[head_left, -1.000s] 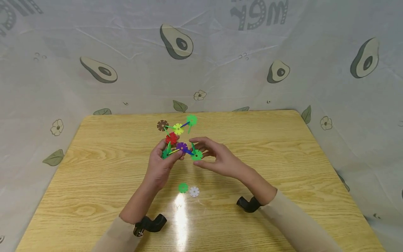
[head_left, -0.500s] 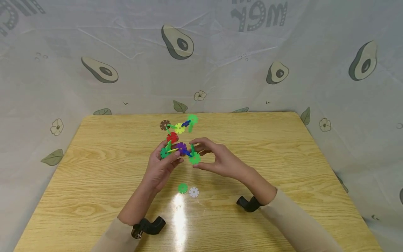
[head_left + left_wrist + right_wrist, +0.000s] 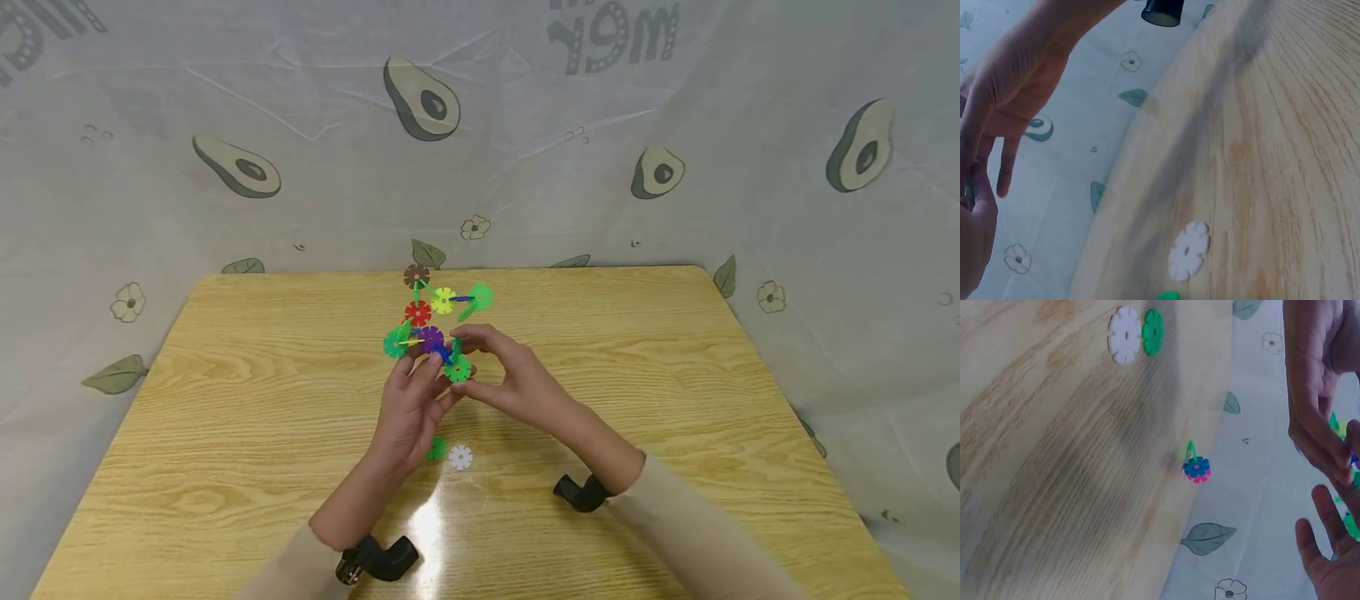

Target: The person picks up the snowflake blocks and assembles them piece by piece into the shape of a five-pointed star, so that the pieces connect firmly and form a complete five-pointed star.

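A chain of notched snowflake discs (image 3: 431,339), slotted together in several colours, is held above the table. My left hand (image 3: 408,417) pinches it from below, thumb by the blue disc (image 3: 442,354). At its right end, my right hand (image 3: 517,379) grips a green disc (image 3: 458,369) between thumb and fingers. Beyond the hands the chain continues through a red disc (image 3: 417,313), a brown disc (image 3: 416,277), a yellow disc (image 3: 443,301) and a light green disc (image 3: 481,297). The right wrist view shows the hands and chain only partly, at its right edge.
On the wooden table (image 3: 225,433) nearer me lie a loose white disc (image 3: 461,457) and a green disc (image 3: 437,448). A small blue and pink disc cluster (image 3: 1197,467) shows near the table edge. A patterned cloth (image 3: 525,167) hangs behind the table.
My left hand has moved right and turned, now partly covering the loose green disc. The chain's far part has swung right, its brown disc farther away. The right hand has barely moved.
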{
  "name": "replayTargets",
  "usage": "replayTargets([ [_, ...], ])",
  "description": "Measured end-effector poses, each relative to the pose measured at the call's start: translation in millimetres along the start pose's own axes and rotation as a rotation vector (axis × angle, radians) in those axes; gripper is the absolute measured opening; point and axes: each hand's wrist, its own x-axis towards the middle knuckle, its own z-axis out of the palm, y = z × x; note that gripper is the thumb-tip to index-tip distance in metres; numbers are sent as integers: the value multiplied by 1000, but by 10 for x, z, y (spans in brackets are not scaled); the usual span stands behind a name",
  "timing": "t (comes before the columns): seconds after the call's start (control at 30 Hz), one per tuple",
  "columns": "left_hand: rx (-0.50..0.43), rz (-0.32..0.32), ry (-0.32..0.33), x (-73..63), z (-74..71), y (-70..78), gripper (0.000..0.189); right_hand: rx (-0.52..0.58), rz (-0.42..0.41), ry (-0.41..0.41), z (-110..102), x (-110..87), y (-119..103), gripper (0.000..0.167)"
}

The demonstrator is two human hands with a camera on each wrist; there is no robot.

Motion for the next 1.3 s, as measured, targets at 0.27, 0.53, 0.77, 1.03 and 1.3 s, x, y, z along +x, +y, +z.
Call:
replayTargets([
  [0.27, -20, 6, 65, 25, 94, 7, 24, -13, 16, 31, 15, -9, 18, 62],
  [0.53, -18, -24, 105, 50, 117, 36, 19, -24, 31, 37, 36, 11, 35, 63],
  [0.77, -30, -26, 117, 81, 64, 58, 15, -26, 59, 13, 25, -19, 25, 72],
  [1.03, -44, 6, 118, 121, -40, 189, 13, 3, 167, -109, 89, -186, 242, 51],
  [1.3, -9, 28, 86, 148, -78, 276, 13, -219, 162, -472, 372, -433, 361, 52],
])
